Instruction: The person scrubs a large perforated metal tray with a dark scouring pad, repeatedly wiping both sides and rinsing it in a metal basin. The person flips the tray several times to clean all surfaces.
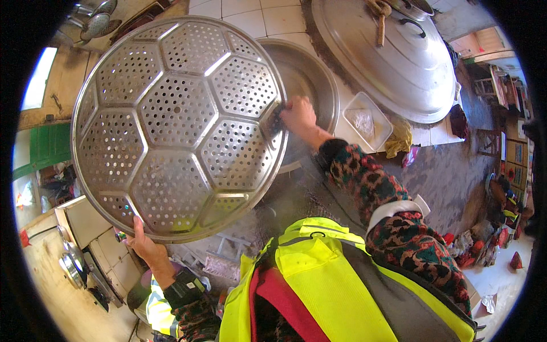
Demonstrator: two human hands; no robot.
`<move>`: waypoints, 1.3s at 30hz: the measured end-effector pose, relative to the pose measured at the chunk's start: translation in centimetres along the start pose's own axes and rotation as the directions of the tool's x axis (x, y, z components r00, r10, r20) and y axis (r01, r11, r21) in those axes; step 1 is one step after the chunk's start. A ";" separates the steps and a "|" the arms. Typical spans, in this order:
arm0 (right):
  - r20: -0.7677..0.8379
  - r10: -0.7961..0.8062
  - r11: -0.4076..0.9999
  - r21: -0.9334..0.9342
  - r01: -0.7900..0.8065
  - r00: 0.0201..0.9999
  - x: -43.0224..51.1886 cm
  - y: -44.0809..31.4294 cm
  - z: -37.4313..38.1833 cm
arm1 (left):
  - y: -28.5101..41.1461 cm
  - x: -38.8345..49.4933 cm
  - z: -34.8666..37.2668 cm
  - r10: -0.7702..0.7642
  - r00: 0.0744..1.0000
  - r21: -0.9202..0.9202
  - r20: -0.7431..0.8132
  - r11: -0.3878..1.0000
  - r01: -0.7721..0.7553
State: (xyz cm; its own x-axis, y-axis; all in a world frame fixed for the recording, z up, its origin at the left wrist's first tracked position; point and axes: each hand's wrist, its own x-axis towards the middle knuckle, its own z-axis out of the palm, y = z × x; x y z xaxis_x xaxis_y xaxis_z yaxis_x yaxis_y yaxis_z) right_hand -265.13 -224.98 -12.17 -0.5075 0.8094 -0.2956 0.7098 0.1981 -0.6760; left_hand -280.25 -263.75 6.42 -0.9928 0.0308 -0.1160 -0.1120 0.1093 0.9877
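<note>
A large round perforated metal steamer tray (177,109), pressed with hexagon ridges, stands tilted in front of me. My left hand (147,250) grips its lower left rim, thumb on the holed face and fingers mostly hidden behind. My right hand (301,114) presses a dark, blurred scrubbing pad (273,121) against the tray's right side near the rim. Behind the tray, and partly covered by it, is a wide metal pan (327,92). Wet-looking patches shine on the tray's lower part.
A big domed aluminium lid (410,81) rests on the tiled counter (284,19). Nearby are a clear plastic container (382,128) and a crumpled yellowish cloth (398,137). Pans (72,269) sit at lower left. Cardboard boxes (516,151) are stacked far right.
</note>
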 end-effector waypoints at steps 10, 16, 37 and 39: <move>0.215 0.169 0.984 0.017 -0.176 0.962 -2.6 0.5 0.8 | 0.0 -0.5 0.6 0.151 0.984 0.175 -0.091 0.975 -0.133; -0.084 0.004 1.000 0.031 -0.001 0.996 3.4 -0.4 1.4 | 0.7 -0.9 1.1 0.081 0.992 0.124 -0.099 0.990 -0.068; 0.019 -0.145 0.985 -0.090 0.146 0.989 0.1 0.0 1.8 | 1.6 -2.7 3.0 0.199 0.958 0.170 -0.208 0.972 -0.165; -0.023 -0.262 0.964 -0.055 0.260 0.965 -0.7 0.4 1.9 | 2.0 -2.9 2.8 0.197 0.960 0.196 -0.196 0.968 -0.159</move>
State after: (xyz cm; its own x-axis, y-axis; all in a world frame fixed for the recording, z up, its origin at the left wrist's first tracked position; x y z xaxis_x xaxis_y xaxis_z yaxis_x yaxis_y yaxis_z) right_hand -265.40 -226.52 -13.56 -0.6641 0.7419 -0.0925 0.5791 0.4321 -0.6913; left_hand -277.51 -260.84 8.42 -0.9841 -0.1441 0.1041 0.0575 0.2959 0.9535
